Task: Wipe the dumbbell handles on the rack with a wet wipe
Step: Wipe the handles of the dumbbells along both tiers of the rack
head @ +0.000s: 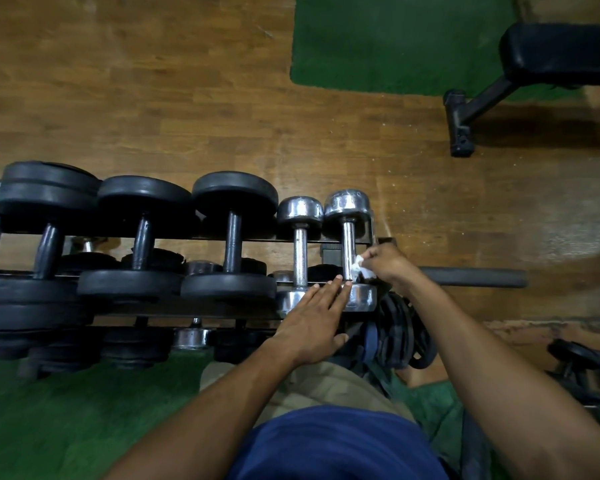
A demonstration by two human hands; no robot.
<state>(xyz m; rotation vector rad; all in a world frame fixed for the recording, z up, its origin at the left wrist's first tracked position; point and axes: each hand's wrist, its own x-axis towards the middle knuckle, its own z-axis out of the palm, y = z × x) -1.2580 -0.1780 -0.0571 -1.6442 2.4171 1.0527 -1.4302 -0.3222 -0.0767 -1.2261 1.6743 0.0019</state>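
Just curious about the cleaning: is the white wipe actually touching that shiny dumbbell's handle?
Touching. The head view shows the wet wipe, pinched by the right hand, pressed against the chrome dumbbell handle.

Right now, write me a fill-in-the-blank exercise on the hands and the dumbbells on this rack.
1. The right hand pinches a white wet wipe against the handle of the ____ chrome dumbbell on the top row.
2. The left hand rests with straight fingers on that dumbbell's near ____.
3. Left of the two chrome dumbbells, the top-row dumbbells have heads coloured ____.
4. Beyond the rack, the floor is wood with a ____ mat.

Missing words: rightmost; head; black; green
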